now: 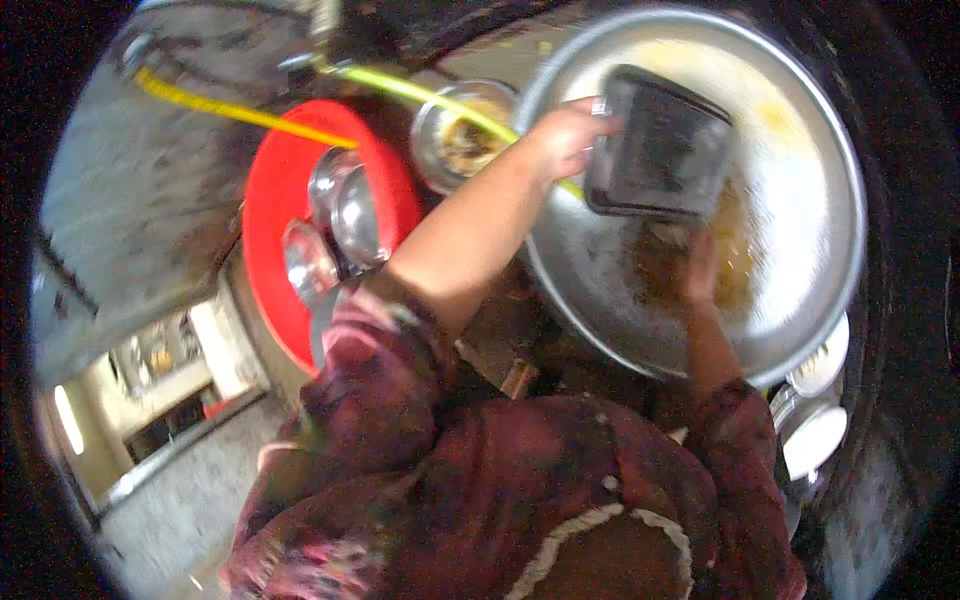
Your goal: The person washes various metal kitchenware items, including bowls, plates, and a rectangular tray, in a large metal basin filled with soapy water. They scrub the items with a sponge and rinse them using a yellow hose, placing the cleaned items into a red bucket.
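A wide metal basin [848, 215] stands in front of me, with brownish, bubbly liquid pooled in its bottom. My left hand [568, 140] grips a dark rectangular tray-like container [660, 150] by its left side, tilted over the basin. The container is blurred, so I cannot tell its depth or what is in it. Low in the basin, close under the container's lower edge, is my right hand [702, 268]. Its fingers are smeared by motion and partly lost against the liquid. Whether it touches the container or holds something I cannot make out.
On the left is a red plastic tub [262, 215] with several metal bowls [358, 215]. A yellow hose [230, 112] runs to it; a yellow-green hose [425, 97] passes behind my left arm. A metal pan [430, 145] sits between. White bowls [815, 440] stand at lower right.
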A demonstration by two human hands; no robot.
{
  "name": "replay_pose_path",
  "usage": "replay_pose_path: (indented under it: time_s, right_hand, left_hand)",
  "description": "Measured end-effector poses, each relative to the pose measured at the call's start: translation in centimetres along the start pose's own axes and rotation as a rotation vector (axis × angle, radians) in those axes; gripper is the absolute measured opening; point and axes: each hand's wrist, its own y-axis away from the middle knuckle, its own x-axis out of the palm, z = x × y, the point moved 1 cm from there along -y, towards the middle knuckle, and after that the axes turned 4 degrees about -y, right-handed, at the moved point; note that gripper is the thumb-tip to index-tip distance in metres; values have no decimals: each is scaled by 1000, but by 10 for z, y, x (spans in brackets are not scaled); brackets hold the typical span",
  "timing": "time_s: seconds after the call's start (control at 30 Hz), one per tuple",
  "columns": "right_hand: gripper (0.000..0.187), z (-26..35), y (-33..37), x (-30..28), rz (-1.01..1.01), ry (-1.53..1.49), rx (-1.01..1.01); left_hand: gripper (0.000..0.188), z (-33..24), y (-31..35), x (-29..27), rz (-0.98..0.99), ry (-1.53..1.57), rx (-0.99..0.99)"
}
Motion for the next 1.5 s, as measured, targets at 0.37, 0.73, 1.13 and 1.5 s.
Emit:
replay_pose_path:
  time_s: [0.37, 0.73, 1.13, 1.5]
  right_hand:
    - [50, -209, 14, 7, -435, 478, 628]
    - [27, -158, -45, 5, 424, 222, 662]
    - [24, -83, -33, -6, 430, -638, 852]
    - [22, -74, -62, -147, 89, -435, 592]
  left_hand:
    - [42, -216, 262, -75, -339, -684, 171]
    - [15, -85, 383, -361, -1233, -933, 18]
    - [25, 21, 294, -365, -895, -1214, -337]
    - [23, -136, 128, -74, 0, -1224, -89]
